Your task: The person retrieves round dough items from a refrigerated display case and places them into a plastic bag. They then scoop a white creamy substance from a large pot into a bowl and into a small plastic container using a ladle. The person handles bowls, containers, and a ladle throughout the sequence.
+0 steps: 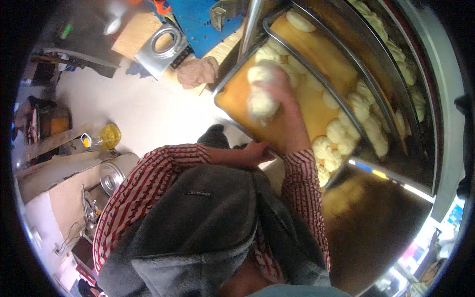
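Observation:
A metal-rimmed tray (237,97) with an orange-brown surface juts out of a rack on the right. Pale braided dough pieces (262,104) lie along its far left part, and more dough pieces (336,137) lie near its right end. My right hand (276,83), blurred, is over the far left dough and touches or grips a piece; which one is hard to tell. At the tray's near edge, my left hand (258,153) has its fingers around the rim.
More trays of braided dough (365,104) fill the rack at right. Beyond the tray are a brown cloth (198,72), a metal plate with a round hole (157,50) and a blue surface (200,26). A bottle of yellow liquid (110,136) and a metal canister (113,178) are at left.

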A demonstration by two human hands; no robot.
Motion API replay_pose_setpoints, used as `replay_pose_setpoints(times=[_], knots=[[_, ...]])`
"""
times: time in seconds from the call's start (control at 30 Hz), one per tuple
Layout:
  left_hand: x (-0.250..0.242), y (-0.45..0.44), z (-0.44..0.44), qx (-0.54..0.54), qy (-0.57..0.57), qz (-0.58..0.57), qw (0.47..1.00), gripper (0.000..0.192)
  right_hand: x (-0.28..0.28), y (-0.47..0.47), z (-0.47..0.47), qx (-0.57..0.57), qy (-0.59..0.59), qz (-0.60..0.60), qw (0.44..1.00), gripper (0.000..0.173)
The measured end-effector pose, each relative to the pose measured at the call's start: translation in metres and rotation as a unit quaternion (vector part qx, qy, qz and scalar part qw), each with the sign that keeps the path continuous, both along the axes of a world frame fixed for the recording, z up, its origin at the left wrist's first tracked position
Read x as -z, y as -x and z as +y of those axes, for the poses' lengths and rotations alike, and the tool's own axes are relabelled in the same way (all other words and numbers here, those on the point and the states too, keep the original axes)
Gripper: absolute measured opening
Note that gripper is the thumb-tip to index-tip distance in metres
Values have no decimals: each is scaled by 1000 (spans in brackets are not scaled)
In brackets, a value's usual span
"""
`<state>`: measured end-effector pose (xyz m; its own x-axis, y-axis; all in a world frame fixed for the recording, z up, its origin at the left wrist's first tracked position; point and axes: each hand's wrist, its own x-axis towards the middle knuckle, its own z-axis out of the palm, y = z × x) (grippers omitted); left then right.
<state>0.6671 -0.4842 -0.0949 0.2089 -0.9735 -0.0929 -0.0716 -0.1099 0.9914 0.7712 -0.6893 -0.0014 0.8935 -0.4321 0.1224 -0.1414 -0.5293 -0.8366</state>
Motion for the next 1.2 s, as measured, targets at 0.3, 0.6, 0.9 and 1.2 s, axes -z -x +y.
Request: replay_pose_setpoints(times=[0.3, 0.6, 0.9, 1.2], knots=[[-49, -16, -3, 47, -26, -3, 999, 32, 28, 167, 13, 112, -694, -102, 704, 54], [-19, -69, -153, 73, -38, 543, 836, 36, -20, 221, 62, 127, -755, -320, 558, 51], [-124, -96, -96, 73, -306, 499, 808, 35, -61, 217, 118, 133, -764, -371, 511, 49], [-158, -132, -53, 4, -158, 283, 946, 16, -86, 181, 150, 218, -458, -142, 850, 63]])
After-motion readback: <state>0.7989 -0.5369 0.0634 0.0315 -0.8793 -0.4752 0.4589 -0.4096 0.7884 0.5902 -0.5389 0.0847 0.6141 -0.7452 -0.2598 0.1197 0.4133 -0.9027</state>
